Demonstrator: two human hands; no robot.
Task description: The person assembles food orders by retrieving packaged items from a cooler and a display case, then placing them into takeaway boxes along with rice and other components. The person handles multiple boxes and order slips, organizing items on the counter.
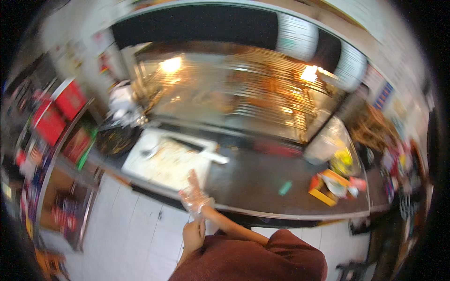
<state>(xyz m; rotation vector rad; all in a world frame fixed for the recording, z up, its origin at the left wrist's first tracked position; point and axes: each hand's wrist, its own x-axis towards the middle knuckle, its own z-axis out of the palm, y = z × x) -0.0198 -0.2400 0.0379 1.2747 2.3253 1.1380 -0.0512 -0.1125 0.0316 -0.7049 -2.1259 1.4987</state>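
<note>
A clear plastic glove covers my right hand, whose fingers stretch out over the near edge of a white cutting board. My left hand is closed just below the right wrist, at the loose cuff of the glove, which it seems to pinch; blur softens the contact. Across the board's far right side lies a knife with a white handle and a dark blade. A small white container stands on the board's left part, and brownish residue marks the board's surface.
Behind the dark counter glows a lit glass-fronted roasting oven. Left of the board is a black pan. A yellow-orange box, a small green item and a plastic bag occupy the right. Red containers stand far left.
</note>
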